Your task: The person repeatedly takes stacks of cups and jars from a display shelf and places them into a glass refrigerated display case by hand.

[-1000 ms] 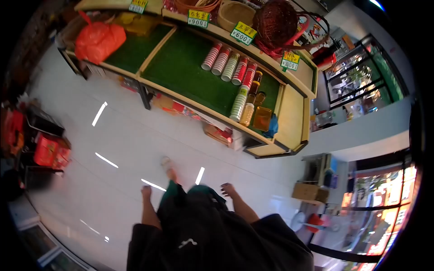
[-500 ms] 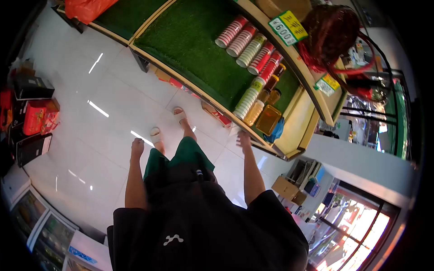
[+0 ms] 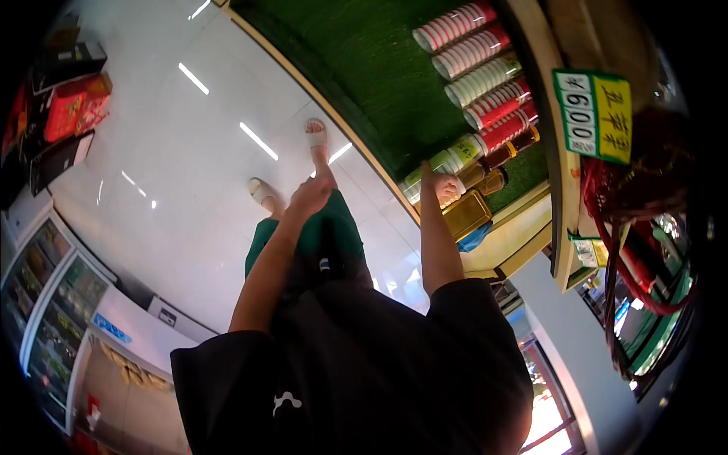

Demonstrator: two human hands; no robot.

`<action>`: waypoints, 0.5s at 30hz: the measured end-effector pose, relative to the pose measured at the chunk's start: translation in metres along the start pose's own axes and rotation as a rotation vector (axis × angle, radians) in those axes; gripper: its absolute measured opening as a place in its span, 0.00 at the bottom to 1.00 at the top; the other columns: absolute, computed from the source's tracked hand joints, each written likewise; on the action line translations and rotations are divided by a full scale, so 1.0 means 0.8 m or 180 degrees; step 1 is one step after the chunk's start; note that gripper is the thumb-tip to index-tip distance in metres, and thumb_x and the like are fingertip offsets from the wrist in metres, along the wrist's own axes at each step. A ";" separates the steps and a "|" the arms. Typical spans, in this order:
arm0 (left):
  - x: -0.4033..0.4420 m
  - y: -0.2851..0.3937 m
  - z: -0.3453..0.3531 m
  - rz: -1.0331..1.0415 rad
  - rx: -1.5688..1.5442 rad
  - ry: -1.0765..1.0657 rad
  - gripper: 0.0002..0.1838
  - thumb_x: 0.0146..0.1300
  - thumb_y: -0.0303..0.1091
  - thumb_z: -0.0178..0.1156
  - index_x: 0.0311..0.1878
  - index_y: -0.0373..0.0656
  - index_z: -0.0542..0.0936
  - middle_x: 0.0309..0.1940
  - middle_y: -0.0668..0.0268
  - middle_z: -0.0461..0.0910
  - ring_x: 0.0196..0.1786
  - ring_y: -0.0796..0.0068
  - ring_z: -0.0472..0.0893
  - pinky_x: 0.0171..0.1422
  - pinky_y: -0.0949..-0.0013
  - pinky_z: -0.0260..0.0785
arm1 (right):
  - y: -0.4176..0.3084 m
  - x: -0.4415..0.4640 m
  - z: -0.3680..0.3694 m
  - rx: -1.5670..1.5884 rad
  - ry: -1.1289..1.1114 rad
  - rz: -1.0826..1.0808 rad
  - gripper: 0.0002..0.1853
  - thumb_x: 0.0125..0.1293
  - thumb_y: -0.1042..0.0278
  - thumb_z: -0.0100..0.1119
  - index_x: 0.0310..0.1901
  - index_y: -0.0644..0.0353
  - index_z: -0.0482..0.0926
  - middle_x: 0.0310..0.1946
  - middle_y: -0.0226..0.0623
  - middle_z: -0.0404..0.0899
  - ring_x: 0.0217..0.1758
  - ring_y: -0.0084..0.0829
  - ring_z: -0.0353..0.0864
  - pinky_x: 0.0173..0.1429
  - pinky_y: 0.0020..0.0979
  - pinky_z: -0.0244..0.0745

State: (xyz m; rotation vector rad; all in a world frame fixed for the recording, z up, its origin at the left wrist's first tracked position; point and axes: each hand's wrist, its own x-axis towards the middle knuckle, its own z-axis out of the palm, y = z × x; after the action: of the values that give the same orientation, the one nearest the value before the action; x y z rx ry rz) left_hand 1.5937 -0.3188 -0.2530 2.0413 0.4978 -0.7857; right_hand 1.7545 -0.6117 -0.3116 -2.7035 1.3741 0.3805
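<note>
My right hand (image 3: 442, 182) is over the front end of the green-turfed shelf (image 3: 364, 83), its thumb and fingers apart. Beneath it is a pale jar, mostly hidden; contact or grip is unclear. Beside that hand lie a green-and-white striped tube (image 3: 459, 154), dark-lidded amber jars (image 3: 497, 157) and an amber tray-like container (image 3: 468, 215). Several red or green striped tubes (image 3: 485, 114) lie in a row farther up the shelf. My left hand (image 3: 312, 196) is in front of the green shorts, fingers curled in, with nothing visible in it.
A wooden rim (image 3: 334, 106) edges the shelf. Above it on the right hang a price sign (image 3: 594, 115) and a dark red basket (image 3: 644, 189). Glass-door cabinets (image 3: 64, 307) stand at lower left, with dark and red boxes (image 3: 76, 106) at upper left. A blue bag (image 3: 475, 237) is at the shelf corner.
My right hand has moved up from beside the shelf edge to over the jars. My left hand has swung rightward across the front of the body. The shelf now appears closer.
</note>
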 end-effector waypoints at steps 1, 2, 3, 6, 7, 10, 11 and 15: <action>0.004 0.019 0.003 0.0127 -0.0140 0.0057 0.13 0.61 0.38 0.53 0.45 0.42 0.76 0.41 0.50 0.79 0.47 0.49 0.78 0.51 0.54 0.71 | 0.003 0.000 0.007 -0.0026 0.0256 -0.0061 0.57 0.31 0.35 0.75 0.52 0.71 0.54 0.54 0.61 0.58 0.62 0.58 0.59 0.63 0.52 0.61; 0.008 0.027 0.015 0.0071 -0.0186 0.0036 0.13 0.61 0.38 0.53 0.45 0.42 0.76 0.41 0.50 0.79 0.47 0.49 0.78 0.51 0.54 0.71 | -0.001 -0.002 0.013 -0.0220 0.0557 -0.0023 0.55 0.31 0.38 0.77 0.51 0.68 0.53 0.49 0.57 0.61 0.57 0.52 0.64 0.60 0.47 0.66; 0.011 0.034 0.026 0.0229 -0.0567 0.0194 0.12 0.61 0.37 0.53 0.44 0.41 0.76 0.39 0.51 0.80 0.45 0.50 0.79 0.49 0.56 0.71 | -0.003 -0.004 0.016 -0.0278 0.0559 -0.0051 0.55 0.31 0.38 0.77 0.51 0.68 0.53 0.49 0.57 0.61 0.57 0.52 0.64 0.60 0.47 0.66; 0.009 0.035 0.042 0.0303 -0.1135 0.0348 0.12 0.62 0.37 0.52 0.44 0.41 0.76 0.37 0.52 0.80 0.43 0.52 0.80 0.47 0.58 0.71 | -0.011 -0.002 0.025 0.0029 0.0616 0.0178 0.55 0.31 0.40 0.78 0.52 0.67 0.55 0.51 0.59 0.61 0.60 0.56 0.63 0.61 0.49 0.66; 0.006 0.035 0.048 0.0213 -0.1295 0.0342 0.12 0.62 0.37 0.52 0.43 0.40 0.76 0.37 0.53 0.80 0.43 0.52 0.80 0.47 0.58 0.71 | -0.015 0.000 0.026 0.0031 0.0607 0.0249 0.55 0.30 0.42 0.79 0.52 0.67 0.55 0.52 0.59 0.62 0.60 0.54 0.65 0.61 0.47 0.67; -0.006 -0.032 0.101 0.0113 -0.1436 0.0601 0.13 0.62 0.38 0.51 0.44 0.39 0.75 0.39 0.50 0.80 0.44 0.52 0.80 0.49 0.57 0.71 | -0.019 0.000 0.019 0.0210 0.0554 0.0155 0.56 0.30 0.44 0.80 0.54 0.67 0.54 0.55 0.59 0.63 0.60 0.52 0.66 0.61 0.45 0.69; -0.019 -0.050 0.107 0.0077 -0.1470 0.0864 0.14 0.62 0.38 0.51 0.45 0.39 0.75 0.40 0.50 0.80 0.44 0.52 0.80 0.50 0.57 0.71 | -0.022 0.001 0.016 0.0230 0.0492 0.0258 0.57 0.30 0.44 0.80 0.55 0.68 0.54 0.56 0.58 0.63 0.61 0.51 0.66 0.61 0.45 0.69; -0.103 -0.102 0.092 -0.0582 -0.2041 0.1007 0.16 0.62 0.39 0.53 0.48 0.39 0.75 0.41 0.49 0.80 0.45 0.52 0.80 0.51 0.60 0.71 | -0.016 0.003 0.004 0.0447 0.0051 0.0174 0.59 0.28 0.45 0.81 0.57 0.68 0.53 0.58 0.56 0.63 0.60 0.51 0.68 0.61 0.44 0.70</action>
State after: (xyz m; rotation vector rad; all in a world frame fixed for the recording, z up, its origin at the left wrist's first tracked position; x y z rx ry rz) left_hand 1.4603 -0.3404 -0.2749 1.5268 0.9856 -0.3326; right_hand 1.7660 -0.6055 -0.3157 -2.5665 1.4240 0.2565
